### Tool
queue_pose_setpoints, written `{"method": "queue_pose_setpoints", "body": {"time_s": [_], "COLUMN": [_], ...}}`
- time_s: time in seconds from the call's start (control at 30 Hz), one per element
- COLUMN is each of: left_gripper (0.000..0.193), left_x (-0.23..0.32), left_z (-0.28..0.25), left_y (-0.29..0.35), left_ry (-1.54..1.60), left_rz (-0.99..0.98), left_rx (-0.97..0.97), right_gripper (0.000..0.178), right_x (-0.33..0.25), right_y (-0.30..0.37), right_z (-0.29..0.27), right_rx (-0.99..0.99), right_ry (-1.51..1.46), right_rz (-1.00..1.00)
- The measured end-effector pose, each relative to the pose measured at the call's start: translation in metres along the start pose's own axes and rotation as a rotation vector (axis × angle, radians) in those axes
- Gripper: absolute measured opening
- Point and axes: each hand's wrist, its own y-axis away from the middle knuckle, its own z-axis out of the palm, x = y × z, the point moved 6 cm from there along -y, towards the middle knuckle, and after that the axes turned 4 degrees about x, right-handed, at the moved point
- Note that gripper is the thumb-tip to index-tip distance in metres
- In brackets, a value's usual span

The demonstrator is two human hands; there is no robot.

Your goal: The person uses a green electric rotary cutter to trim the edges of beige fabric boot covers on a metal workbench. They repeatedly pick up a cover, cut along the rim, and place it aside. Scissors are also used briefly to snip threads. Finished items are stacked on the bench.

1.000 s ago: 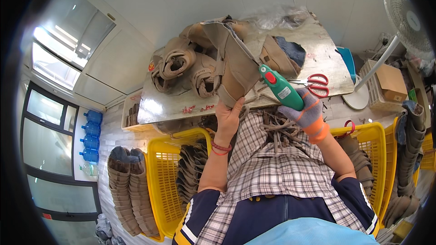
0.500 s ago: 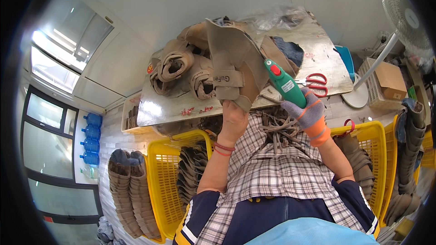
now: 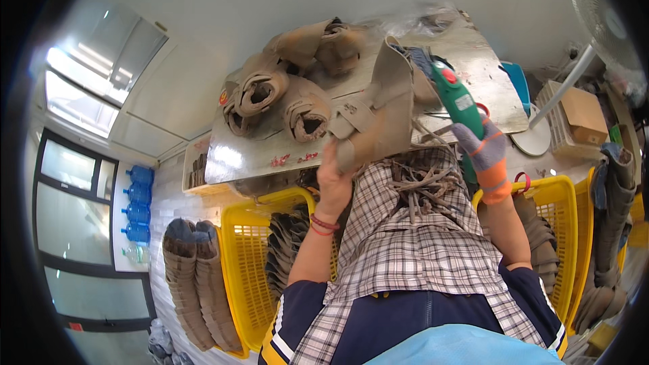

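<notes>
My left hand (image 3: 332,179) is bare and closed on the lower edge of a brown boot upper (image 3: 391,111), a bent piece with a strap, held over the table's near edge. In my right hand (image 3: 483,159), which wears a grey and orange glove, is a green handheld power cutter (image 3: 460,98) with a red button. Its tip points up and away, to the right of the upper and apart from my left hand. Brown offcut strips (image 3: 429,186) lie in the lap of my checked apron (image 3: 405,250). Several rolled brown uppers (image 3: 263,91) sit on the table's left side.
The worn table (image 3: 473,54) carries clear plastic wrap (image 3: 422,20) at its back. Yellow baskets (image 3: 260,263) with stacked brown pieces flank me on both sides. A standing fan (image 3: 602,23) and a cardboard box (image 3: 583,118) are at the right; blue water bottles (image 3: 137,196) line the left.
The upper has turned and swung down to the right in my left hand, uncovering the rolled uppers behind it. My right hand has moved right with the power cutter, away from the upper.
</notes>
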Motion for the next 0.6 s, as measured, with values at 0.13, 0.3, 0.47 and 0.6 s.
{"method": "queue_pose_setpoints", "body": {"time_s": [0.13, 0.3, 0.47, 0.6], "left_gripper": [0.045, 0.025, 0.033, 0.041], "left_x": [0.033, 0.027, -0.043, -0.103], "left_z": [-0.052, -0.089, -0.116, -0.108], "left_y": [-0.043, -0.147, -0.250, -0.260], "left_ry": [-0.429, -0.977, -0.996, -0.915], "left_rz": [0.210, 0.483, 0.451, 0.159], "left_rx": [0.144, 0.214, 0.150, 0.140], "right_gripper": [0.032, 0.028, 0.026, 0.023], "right_x": [0.032, 0.050, 0.044, 0.049], "right_y": [0.008, 0.026, 0.026, 0.029], "right_z": [-0.021, -0.035, -0.033, -0.037], "right_rx": [0.040, 0.109, 0.050, 0.067], "right_ry": [-0.060, -0.088, -0.032, -0.038], "right_rz": [0.097, 0.224, 0.152, 0.142]}}
